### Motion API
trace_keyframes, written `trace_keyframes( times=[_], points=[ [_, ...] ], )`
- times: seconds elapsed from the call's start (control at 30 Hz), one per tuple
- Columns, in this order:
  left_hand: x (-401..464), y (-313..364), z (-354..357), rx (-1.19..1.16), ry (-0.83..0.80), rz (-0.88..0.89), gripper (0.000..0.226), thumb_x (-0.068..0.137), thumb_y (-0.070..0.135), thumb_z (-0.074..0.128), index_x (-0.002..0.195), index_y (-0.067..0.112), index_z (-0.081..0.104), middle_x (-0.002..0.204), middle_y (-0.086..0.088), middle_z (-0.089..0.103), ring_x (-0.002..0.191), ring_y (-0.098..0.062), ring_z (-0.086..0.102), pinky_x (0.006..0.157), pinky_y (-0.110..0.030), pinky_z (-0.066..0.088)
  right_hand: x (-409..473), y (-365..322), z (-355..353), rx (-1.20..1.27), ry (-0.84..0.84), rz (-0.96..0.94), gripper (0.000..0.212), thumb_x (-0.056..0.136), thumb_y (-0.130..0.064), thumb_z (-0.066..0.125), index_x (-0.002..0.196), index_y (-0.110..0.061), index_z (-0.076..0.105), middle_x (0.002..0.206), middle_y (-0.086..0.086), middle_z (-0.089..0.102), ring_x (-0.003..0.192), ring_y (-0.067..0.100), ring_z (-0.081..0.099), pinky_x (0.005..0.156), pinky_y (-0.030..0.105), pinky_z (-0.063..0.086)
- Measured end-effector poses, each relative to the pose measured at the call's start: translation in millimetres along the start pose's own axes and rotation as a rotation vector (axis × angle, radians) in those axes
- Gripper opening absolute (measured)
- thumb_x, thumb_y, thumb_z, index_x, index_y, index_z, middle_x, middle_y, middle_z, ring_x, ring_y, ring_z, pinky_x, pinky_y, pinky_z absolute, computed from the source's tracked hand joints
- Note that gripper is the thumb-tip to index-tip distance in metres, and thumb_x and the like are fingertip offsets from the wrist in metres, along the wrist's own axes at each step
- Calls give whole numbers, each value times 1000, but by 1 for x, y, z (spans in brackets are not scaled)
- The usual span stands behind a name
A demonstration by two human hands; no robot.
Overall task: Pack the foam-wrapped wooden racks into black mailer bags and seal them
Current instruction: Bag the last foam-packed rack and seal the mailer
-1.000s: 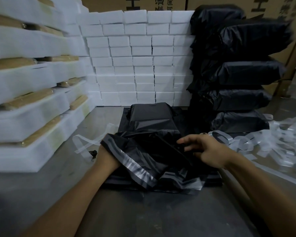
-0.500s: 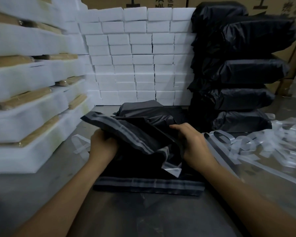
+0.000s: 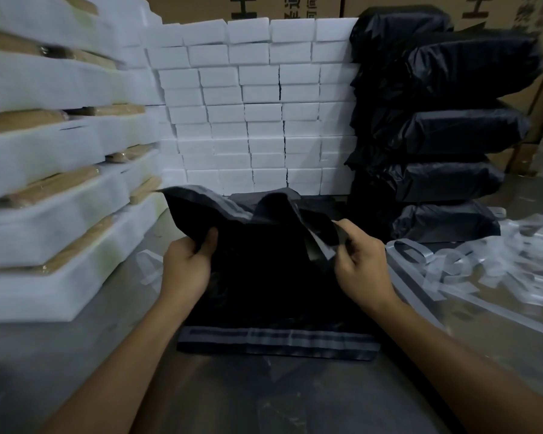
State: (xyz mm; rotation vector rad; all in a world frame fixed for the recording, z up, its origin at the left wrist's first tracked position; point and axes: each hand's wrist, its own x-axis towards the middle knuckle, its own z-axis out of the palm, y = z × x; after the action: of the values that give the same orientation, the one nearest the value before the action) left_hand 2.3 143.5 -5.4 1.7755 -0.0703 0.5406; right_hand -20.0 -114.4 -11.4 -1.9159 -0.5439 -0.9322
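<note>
Step in hand was opening an empty black mailer bag (image 3: 264,245), no rack in it yet as far as I could judge. My left hand (image 3: 187,264) gripped the bag's left mouth edge, thumb on top and fingers curled under the film. My right hand (image 3: 362,270) pinched the right flap with the grey adhesive strip between thumb and fingers. The bag was lifted off the counter (image 3: 113,355), held in front of me above a flat stack of more mailer bags (image 3: 276,339) whose grey seal strips faced me. It looked limp, matte black and crumpled, with the mouth only partly parted. My read of the next move: spread the mouth wide, free one hand, pull a foam-wrapped wooden rack (image 3: 44,189) from the stack just left, slide it in. Sealed black parcels (image 3: 445,133) were piled at the back right, peeled liner strips (image 3: 483,264) scattered on the right side of the counter.
</note>
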Motion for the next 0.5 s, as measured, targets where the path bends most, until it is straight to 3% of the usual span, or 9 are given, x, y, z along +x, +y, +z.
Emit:
trace_keyframes(
  times=[0.07,0.13,0.2,0.3,0.37,0.43,0.5],
  points=[
    [-3,2,1,11,22,-9,72,92,55,51,73,-14,56,73,-35,60,64,-39,62,58,-47,49,0,-1,1,9,31,33,32,96,-12,46,88,-40,59,57,-9,48,44,4,37,46,12,26],
    [-4,3,2,11,38,-29,70,82,66,48,60,-1,49,55,-23,49,49,-22,51,46,-29,38,0,0,2,22,64,62,20,99,-23,50,80,-22,57,57,0,45,44,7,34,44,15,24],
    [-5,3,3,-2,39,-64,62,79,67,49,59,8,45,52,-12,43,45,-15,46,42,-20,34,-1,4,4,31,85,87,32,100,-33,50,75,-14,51,57,1,45,45,10,36,44,18,26],
    [-6,0,5,-27,61,-111,59,84,60,56,56,10,42,51,-10,42,46,-18,47,45,-24,38,1,11,4,61,90,125,43,101,-40,50,72,-8,50,58,6,46,48,21,41,45,28,31],
    [-6,-1,6,-58,97,-107,59,90,49,62,57,2,50,54,-17,52,51,-25,55,51,-28,44,1,15,4,102,87,164,43,102,-36,52,71,-6,47,58,9,46,50,26,41,46,33,33],
    [-5,0,6,-133,98,-103,40,92,38,65,69,6,68,68,-10,70,65,-21,68,61,-28,53,1,16,5,123,77,202,40,103,-29,54,68,-11,44,56,4,41,50,18,37,46,29,32],
    [-5,1,6,-176,63,-113,26,92,31,66,78,10,73,77,-5,75,73,-19,71,65,-28,56,1,16,5,143,70,232,41,103,-23,53,65,-26,39,55,-10,38,50,4,34,48,20,31]
  ],
)
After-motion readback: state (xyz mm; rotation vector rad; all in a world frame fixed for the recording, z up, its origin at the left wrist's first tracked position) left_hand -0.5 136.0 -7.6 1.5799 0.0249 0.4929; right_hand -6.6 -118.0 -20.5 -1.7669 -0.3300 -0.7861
